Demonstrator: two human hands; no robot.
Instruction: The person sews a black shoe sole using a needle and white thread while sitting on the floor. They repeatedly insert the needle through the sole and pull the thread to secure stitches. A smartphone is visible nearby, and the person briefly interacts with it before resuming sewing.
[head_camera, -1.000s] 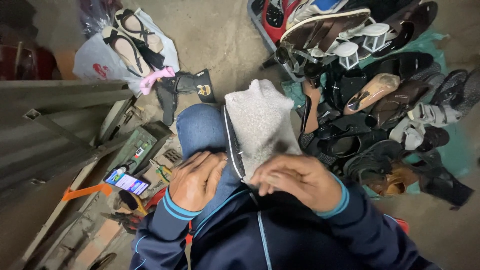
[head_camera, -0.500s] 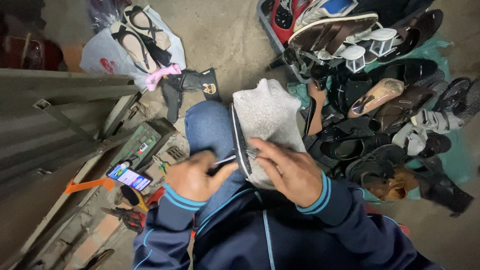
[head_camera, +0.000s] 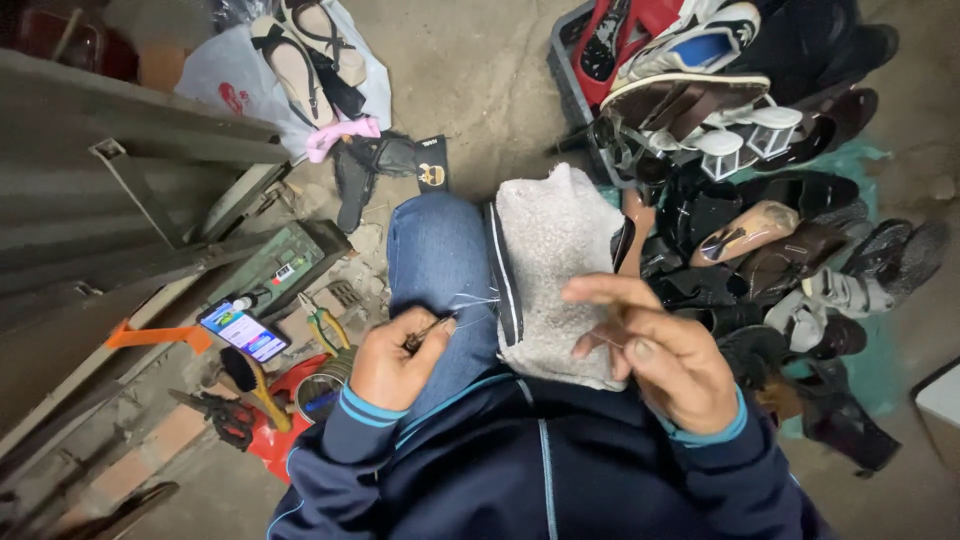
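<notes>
Left hand (head_camera: 392, 362): pinching small dark needle-like tool (head_camera: 428, 331), thin white thread (head_camera: 470, 300) trailing.
Right hand (head_camera: 665, 350): fingers spread, over grey fuzzy cloth (head_camera: 555, 270).

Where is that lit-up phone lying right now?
In the head view, the phone lies on the person's left, beside the green-handled pliers and just left of the left hand.

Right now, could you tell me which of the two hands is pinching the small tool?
The left hand pinches the small tool beside the grey cloth; the right hand is open, holding nothing.
</notes>
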